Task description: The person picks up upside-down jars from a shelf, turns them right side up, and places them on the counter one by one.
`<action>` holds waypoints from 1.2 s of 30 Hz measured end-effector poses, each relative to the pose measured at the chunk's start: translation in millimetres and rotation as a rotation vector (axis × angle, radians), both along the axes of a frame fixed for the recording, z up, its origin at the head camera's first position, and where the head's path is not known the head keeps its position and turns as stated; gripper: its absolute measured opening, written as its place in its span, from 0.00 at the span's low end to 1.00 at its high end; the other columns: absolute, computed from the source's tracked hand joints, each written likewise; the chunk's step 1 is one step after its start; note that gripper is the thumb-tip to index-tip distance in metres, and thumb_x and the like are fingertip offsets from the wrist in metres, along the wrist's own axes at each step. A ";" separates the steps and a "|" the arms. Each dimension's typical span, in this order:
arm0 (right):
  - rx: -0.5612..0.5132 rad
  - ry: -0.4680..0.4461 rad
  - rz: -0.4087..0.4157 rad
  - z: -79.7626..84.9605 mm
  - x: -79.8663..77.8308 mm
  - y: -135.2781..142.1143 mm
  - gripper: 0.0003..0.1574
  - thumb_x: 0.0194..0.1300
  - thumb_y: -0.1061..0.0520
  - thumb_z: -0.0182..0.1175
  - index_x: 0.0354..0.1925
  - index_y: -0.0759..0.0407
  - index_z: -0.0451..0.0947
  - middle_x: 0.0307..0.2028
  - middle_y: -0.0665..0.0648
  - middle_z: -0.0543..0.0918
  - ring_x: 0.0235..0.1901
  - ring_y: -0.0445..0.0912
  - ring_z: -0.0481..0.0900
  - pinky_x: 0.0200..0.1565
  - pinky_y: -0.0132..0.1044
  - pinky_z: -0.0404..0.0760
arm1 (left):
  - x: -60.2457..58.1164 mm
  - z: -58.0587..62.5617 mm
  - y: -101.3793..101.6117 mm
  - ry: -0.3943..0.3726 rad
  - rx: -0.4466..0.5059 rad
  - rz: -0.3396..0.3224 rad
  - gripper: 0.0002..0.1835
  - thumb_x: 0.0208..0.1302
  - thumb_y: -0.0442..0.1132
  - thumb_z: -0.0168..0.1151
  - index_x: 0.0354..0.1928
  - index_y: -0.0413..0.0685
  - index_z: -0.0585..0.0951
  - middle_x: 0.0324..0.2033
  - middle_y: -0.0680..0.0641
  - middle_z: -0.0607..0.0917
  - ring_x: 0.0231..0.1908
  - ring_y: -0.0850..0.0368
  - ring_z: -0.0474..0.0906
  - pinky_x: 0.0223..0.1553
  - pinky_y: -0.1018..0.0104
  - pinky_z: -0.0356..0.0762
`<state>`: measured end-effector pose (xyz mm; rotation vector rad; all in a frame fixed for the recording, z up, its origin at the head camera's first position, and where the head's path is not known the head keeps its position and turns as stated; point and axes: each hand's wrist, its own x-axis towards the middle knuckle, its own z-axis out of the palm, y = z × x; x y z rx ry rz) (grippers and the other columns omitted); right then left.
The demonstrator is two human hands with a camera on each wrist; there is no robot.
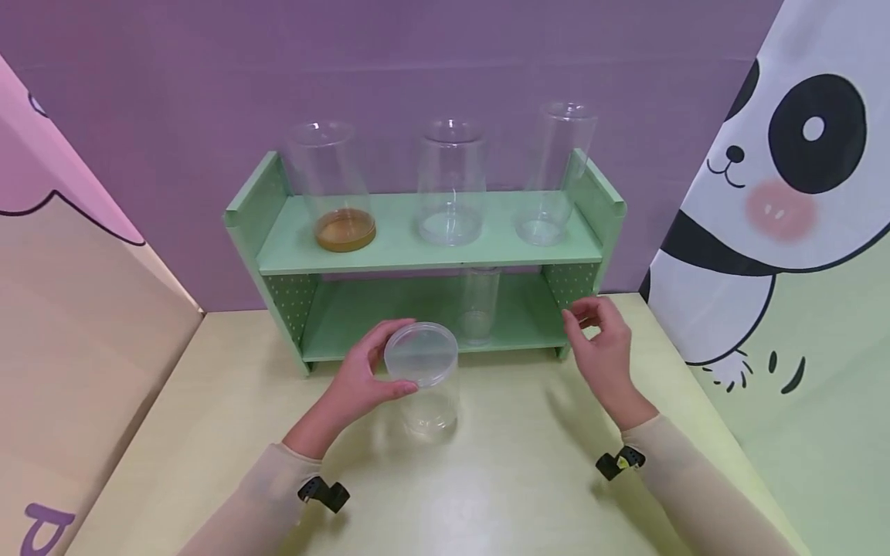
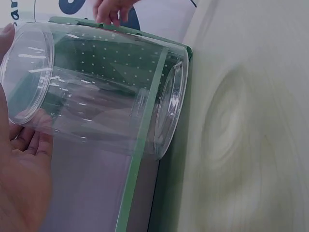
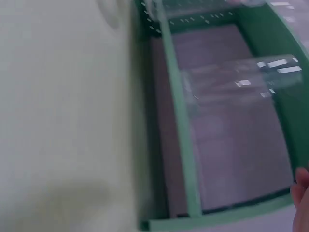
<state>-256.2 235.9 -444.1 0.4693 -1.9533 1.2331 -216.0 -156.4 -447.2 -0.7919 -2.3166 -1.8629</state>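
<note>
My left hand (image 1: 361,378) grips a clear plastic jar (image 1: 431,401) near its top, thumb on the near side and fingers behind. A translucent lid (image 1: 421,354) covers the jar's mouth. In the left wrist view the jar's base appears raised off the table, with a faint shadow beside it. My right hand (image 1: 603,347) hovers by the right end of the green shelf (image 1: 431,264), fingers loosely bent and nothing between them. On the lower shelf level, between both hands, stands a slim clear tube-shaped jar (image 1: 481,305).
Along the top level stand a clear jar with a brown base (image 1: 345,230), a plain clear jar (image 1: 450,185) and a tall narrow one (image 1: 549,177). A purple backdrop (image 1: 431,69) rises behind. Printed panels flank the pale table (image 1: 501,479), with a panda (image 1: 786,154) at right.
</note>
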 end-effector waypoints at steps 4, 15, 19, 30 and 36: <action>-0.106 -0.025 -0.137 14.8 -5.6 16.0 0.09 0.72 0.70 0.70 0.47 0.74 0.81 0.40 0.65 0.84 0.40 0.35 0.80 0.42 0.25 0.79 | 0.0 0.1 -2.9 0.002 -0.008 0.005 0.48 0.57 0.37 0.88 0.79 0.49 0.74 0.70 0.45 0.78 0.70 0.48 0.74 0.69 0.64 0.76; -0.131 -0.120 -0.158 35.9 -22.9 24.9 0.18 0.76 0.62 0.70 0.60 0.68 0.85 0.52 0.63 0.89 0.47 0.39 0.85 0.47 0.25 0.83 | 3.3 0.8 -13.4 -0.022 -0.023 0.032 0.48 0.57 0.32 0.87 0.79 0.48 0.74 0.71 0.45 0.78 0.71 0.48 0.73 0.70 0.70 0.73; -0.147 -0.142 -0.144 37.0 -25.1 23.7 0.17 0.77 0.62 0.69 0.60 0.67 0.87 0.51 0.62 0.91 0.44 0.33 0.86 0.43 0.23 0.82 | 3.0 -1.7 -16.1 -0.024 -0.019 0.035 0.47 0.58 0.33 0.87 0.79 0.48 0.74 0.71 0.45 0.78 0.71 0.47 0.72 0.70 0.70 0.72; -0.094 -0.096 -0.184 33.7 -27.7 24.8 0.13 0.76 0.65 0.69 0.55 0.69 0.89 0.46 0.65 0.93 0.39 0.26 0.85 0.45 0.20 0.83 | 5.3 -3.8 -31.5 -0.022 -0.060 0.086 0.47 0.58 0.32 0.86 0.79 0.51 0.74 0.72 0.47 0.77 0.71 0.50 0.72 0.71 0.73 0.70; -0.078 -0.082 -0.193 34.0 -28.6 23.8 0.12 0.75 0.66 0.69 0.53 0.72 0.88 0.47 0.66 0.92 0.39 0.25 0.84 0.45 0.19 0.82 | 3.1 -8.4 -49.2 -0.023 -0.081 0.136 0.47 0.58 0.30 0.85 0.79 0.50 0.73 0.72 0.46 0.77 0.70 0.55 0.71 0.72 0.76 0.66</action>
